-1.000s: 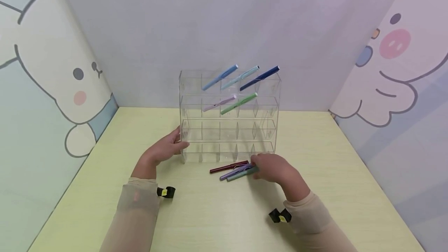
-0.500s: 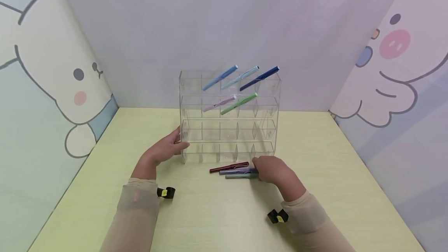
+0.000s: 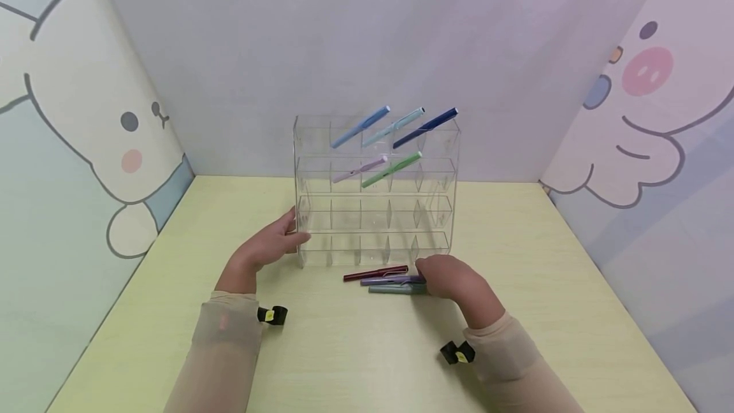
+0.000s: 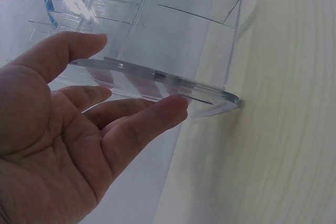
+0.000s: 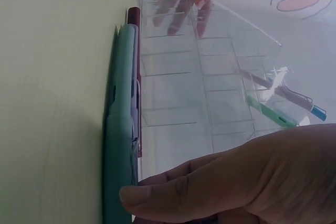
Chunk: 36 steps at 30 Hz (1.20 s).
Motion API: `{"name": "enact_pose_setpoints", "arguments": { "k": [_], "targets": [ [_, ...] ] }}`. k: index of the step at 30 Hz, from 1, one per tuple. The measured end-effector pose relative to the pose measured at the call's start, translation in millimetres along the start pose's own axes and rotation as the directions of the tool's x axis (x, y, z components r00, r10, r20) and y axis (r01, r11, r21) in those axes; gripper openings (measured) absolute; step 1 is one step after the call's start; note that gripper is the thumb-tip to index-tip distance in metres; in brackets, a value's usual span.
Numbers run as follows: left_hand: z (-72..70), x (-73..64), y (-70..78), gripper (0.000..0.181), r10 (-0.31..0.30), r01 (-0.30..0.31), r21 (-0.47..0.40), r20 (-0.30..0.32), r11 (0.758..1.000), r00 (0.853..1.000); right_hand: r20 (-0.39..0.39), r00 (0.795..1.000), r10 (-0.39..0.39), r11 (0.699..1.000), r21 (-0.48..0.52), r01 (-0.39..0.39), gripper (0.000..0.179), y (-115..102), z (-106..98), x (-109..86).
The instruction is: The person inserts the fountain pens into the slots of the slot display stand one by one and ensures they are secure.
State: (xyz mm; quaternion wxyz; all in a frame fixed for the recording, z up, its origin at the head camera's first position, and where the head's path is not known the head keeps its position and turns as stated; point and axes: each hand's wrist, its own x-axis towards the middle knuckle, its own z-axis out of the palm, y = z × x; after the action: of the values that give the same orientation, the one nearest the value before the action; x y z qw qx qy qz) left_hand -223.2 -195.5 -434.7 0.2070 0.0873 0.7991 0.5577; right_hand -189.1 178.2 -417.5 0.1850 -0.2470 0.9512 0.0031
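Note:
A clear acrylic rack (image 3: 375,232) with tiered compartments stands upright on the table. My left hand (image 3: 269,242) holds its left side panel (image 4: 157,74), thumb on the inner side and fingers along the outer face. In front of the rack, my right hand (image 3: 450,278) pinches the cap ends of a teal pen (image 5: 119,140) and a purple pen (image 3: 390,281) lying side by side; its thumb presses on the teal one, and the other fingertips are hidden behind the pens. A dark red pen (image 3: 375,273) lies just behind them, nearest the rack.
On the rack's top tier lean a light blue pen (image 3: 360,127), a pale mint pen (image 3: 395,126) and a dark blue pen (image 3: 425,128). A lilac pen (image 3: 360,170) and a green pen (image 3: 392,170) lean one tier lower. Printed walls enclose the pale table (image 3: 344,362).
The teal and purple pens have turned from a slant to nearly level, parallel with the rack's front. My right hand has shifted slightly; the left hand and rack stay still.

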Motion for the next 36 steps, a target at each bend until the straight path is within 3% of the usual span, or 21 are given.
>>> {"name": "enact_pose_setpoints", "arguments": {
  "k": [8, 21, 30, 33, 36],
  "targets": [
    [-0.6, 2.0, -0.7, 0.081, 0.027, -0.027, 0.001, 0.009, 1.0, 1.0, 0.015, 0.997, 0.082, 0.997, -0.004, -0.082, 0.02, -3, 3, 3.0],
    [-0.1, 1.5, -0.1, 0.081, 0.02, -0.02, 0.001, 0.005, 1.0, 1.0, 0.001, 1.0, 0.026, 0.997, 0.071, -0.026, 0.021, -1, -4, -5.1],
    [-1.4, 0.3, -1.2, 0.083, 0.007, -0.007, 0.008, 0.006, 1.0, 1.0, -0.03, 1.0, -0.01, 0.999, 0.05, 0.011, 0.018, 3, -13, -11.0],
    [-1.0, 0.8, -1.3, 0.082, 0.005, -0.005, 0.006, 0.002, 1.0, 1.0, -0.021, 1.0, 0.01, 0.991, 0.136, -0.007, 0.017, 7, -16, -11.9],
    [-0.5, 1.2, -0.8, 0.081, -0.003, 0.003, 0.003, -0.003, 1.0, 1.0, 0.004, 1.0, 0.015, 0.957, 0.289, -0.016, 0.016, 11, -19, -12.2]
  ]
}}
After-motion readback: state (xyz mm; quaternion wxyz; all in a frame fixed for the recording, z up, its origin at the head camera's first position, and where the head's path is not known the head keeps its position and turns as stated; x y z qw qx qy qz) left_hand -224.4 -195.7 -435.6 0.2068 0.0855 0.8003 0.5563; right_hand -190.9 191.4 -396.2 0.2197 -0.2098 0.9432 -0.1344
